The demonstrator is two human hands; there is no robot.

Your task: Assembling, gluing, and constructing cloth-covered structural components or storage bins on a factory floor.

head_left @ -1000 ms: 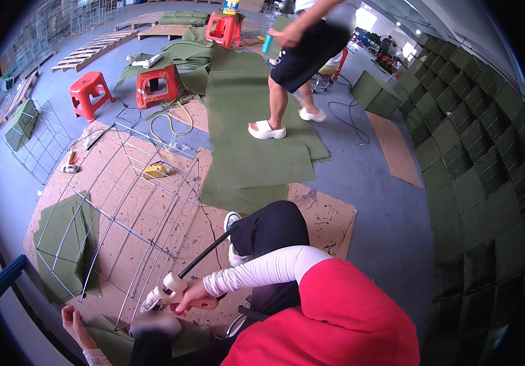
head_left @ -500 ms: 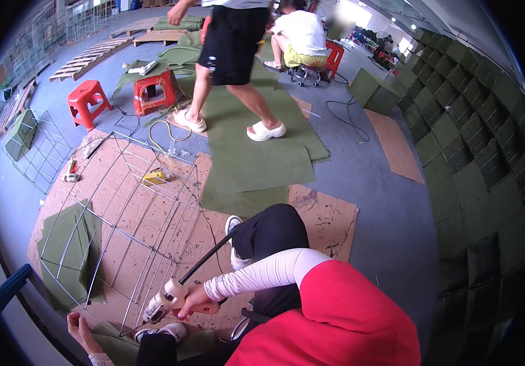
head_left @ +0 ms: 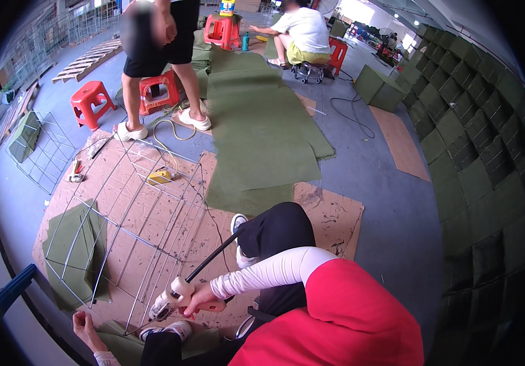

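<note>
My right hand is wrapped round the handle of a cream glue gun, a long black glue stick rising from its back. The gun's smeared nozzle points down-left, beside the lower corner of a wire cage frame. At the lower left, my left hand has its fingers curled together; what they hold, if anything, is too small to tell. Below it and by my shoe lies a green sheet. Further green sheets are stacked beneath the cage's left side.
Stained cardboard covers the floor. A yellow tool and pliers lie beyond. Green fabric spreads ahead. One person stands near red stools; another sits farther back. Green boxes are piled at right.
The standing person has stepped left, off the green fabric, to the cage's far side. My view has shifted slightly. My hands and the glue gun keep nearly the same position by the cage corner.
</note>
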